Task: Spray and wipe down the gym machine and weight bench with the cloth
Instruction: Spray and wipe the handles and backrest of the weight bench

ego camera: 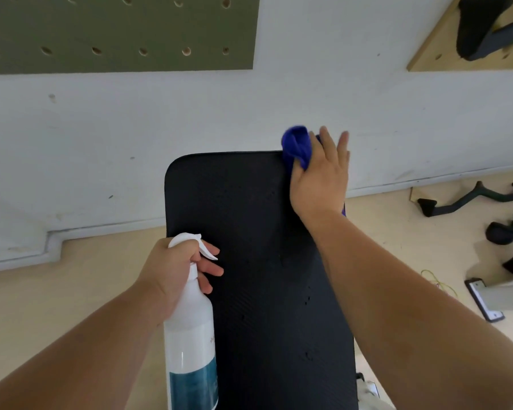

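The left grip [175, 273] is held low, its fingers curled round the neck of a spray bottle [190, 335], with the bare forearm angled forward. The right arm is stretched farther ahead. The right grip [320, 179] is laid flat, fingers straight, and pressed on a blue cloth [298, 146].

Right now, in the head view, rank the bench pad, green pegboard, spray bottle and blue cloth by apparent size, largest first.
1. bench pad
2. green pegboard, though cropped by the frame
3. spray bottle, flattered by nearness to the camera
4. blue cloth, partly hidden under the right hand
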